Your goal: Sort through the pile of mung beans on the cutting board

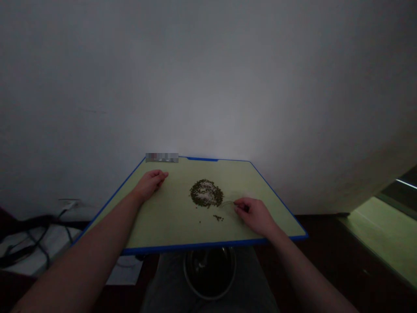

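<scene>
wall (208, 87): big, gray, brightest in the middle | light: dim | low left: white plug (69, 206) in the wall, dark cords (38, 221) over a white thing (58, 239) | floor (312, 252): dark, brownish | right: flat pale green thing (381, 237)

The person's bare forearms (109, 237) reach forward, converging slightly. The left hand (151, 184) is farther out, fingers loosely curled; the right hand (256, 214), nearer the body, angles inward, thumb and forefinger pinched together.

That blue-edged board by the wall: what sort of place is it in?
Probably an indoor room, perhaps in a home: a pale wall, what looks like a socket low on it, and a bowl below the board.
</scene>
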`<state>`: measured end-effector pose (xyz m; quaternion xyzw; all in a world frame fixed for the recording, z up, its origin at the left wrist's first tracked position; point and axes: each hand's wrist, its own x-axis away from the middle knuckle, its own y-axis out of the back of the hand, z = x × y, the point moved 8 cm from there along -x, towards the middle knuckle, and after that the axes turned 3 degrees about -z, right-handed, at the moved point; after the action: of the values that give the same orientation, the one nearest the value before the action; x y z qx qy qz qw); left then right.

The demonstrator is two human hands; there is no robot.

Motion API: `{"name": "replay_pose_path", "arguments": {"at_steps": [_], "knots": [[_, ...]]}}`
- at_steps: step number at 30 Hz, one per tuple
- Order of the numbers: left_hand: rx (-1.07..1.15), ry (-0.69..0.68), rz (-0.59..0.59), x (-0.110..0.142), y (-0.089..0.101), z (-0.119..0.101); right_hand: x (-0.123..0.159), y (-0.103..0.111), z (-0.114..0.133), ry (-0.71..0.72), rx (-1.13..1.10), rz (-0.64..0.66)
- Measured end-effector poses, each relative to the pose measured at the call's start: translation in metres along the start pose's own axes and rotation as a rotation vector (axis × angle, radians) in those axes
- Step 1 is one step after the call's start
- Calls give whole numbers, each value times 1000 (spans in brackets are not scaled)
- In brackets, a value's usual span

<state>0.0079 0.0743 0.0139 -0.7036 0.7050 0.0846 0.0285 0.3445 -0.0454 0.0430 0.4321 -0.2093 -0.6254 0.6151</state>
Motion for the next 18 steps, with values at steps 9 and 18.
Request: {"name": "replay_pose_path", "arguments": {"at_steps": [9, 18], "knots": [[-3, 2, 11, 1, -1, -1, -7, -35, 12, -47, -86, 113], [-26, -6, -2, 0, 0, -1, -19, -37, 54, 137, -40, 76]]}}
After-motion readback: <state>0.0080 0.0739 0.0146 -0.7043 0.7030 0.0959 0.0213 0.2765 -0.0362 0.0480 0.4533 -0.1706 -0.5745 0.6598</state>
